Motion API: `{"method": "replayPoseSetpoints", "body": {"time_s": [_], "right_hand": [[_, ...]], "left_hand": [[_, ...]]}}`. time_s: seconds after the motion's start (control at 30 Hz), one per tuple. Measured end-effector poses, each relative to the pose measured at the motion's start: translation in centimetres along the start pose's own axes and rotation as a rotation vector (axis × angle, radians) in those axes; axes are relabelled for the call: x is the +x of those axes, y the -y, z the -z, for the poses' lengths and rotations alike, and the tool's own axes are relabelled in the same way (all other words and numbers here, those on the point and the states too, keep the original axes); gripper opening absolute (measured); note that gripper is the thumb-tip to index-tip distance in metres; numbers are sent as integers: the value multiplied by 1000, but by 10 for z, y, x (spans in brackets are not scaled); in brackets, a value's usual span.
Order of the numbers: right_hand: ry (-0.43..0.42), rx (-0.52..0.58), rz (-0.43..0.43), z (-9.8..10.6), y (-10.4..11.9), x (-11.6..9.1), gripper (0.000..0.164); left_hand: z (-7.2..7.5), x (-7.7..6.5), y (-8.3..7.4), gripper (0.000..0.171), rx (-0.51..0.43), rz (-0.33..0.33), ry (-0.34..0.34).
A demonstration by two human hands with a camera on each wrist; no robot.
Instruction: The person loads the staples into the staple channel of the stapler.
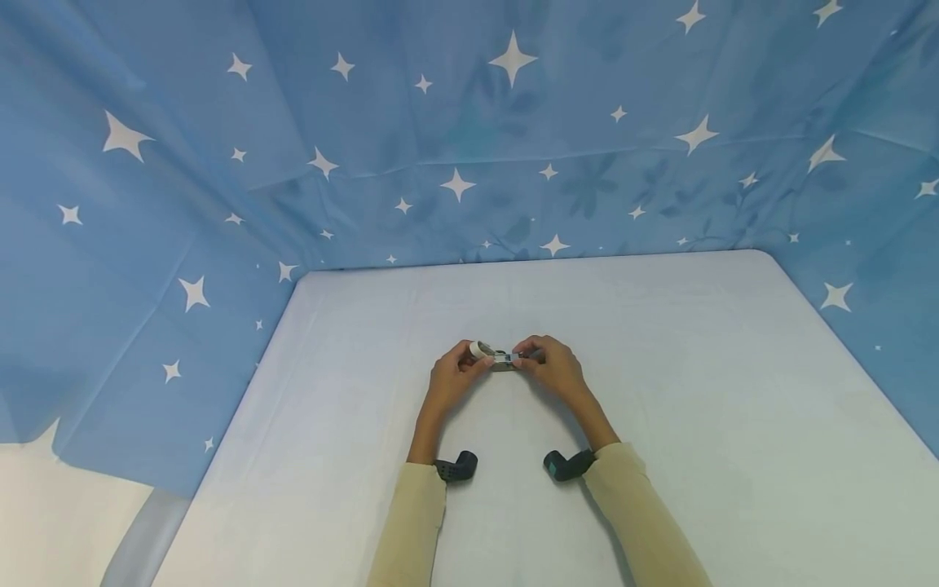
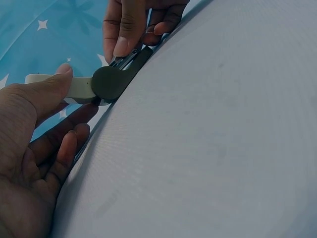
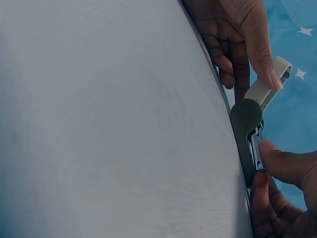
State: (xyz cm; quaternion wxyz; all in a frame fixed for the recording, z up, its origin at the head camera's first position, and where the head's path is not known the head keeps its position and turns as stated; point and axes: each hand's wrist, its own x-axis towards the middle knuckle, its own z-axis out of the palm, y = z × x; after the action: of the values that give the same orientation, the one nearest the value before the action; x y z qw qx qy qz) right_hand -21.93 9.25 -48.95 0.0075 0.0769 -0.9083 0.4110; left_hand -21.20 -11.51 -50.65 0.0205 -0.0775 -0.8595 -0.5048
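A small stapler (image 1: 504,367) with a dark green base and a cream top arm is held just above or on the white table, its arm swung wide from the base. My left hand (image 1: 451,377) pinches the cream arm (image 2: 81,89) between thumb and fingers. At the other end, my right hand (image 1: 555,368) has thumb and fingertips on the metal rail (image 3: 256,148) inside the base. Whether a strip of staples lies under those fingertips cannot be made out. The round green hinge (image 3: 246,114) shows between the two hands.
The white-covered table (image 1: 704,391) spreads around both hands. A blue curtain with white stars (image 1: 469,147) hangs behind it and along the sides. Dark wrist cameras (image 1: 458,466) are strapped on at the sleeve cuffs.
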Motion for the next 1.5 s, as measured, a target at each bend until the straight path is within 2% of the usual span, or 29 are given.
{"method": "replayPoseSetpoints", "body": {"time_s": [0.23, 1.0, 1.2, 1.5], "right_hand": [[3, 0, 3, 0, -1, 0, 17], [-1, 4, -21, 1, 1, -1, 18], [-23, -54, -63, -1, 3, 4, 22], [26, -69, -141, 1, 9, 9, 18]], "left_hand": [[0, -1, -3, 32, -22, 9, 5], [0, 0, -3, 31, -7, 5, 2], [0, 0, -4, 33, -13, 2, 0], [0, 0, -2, 34, -20, 12, -6]]}}
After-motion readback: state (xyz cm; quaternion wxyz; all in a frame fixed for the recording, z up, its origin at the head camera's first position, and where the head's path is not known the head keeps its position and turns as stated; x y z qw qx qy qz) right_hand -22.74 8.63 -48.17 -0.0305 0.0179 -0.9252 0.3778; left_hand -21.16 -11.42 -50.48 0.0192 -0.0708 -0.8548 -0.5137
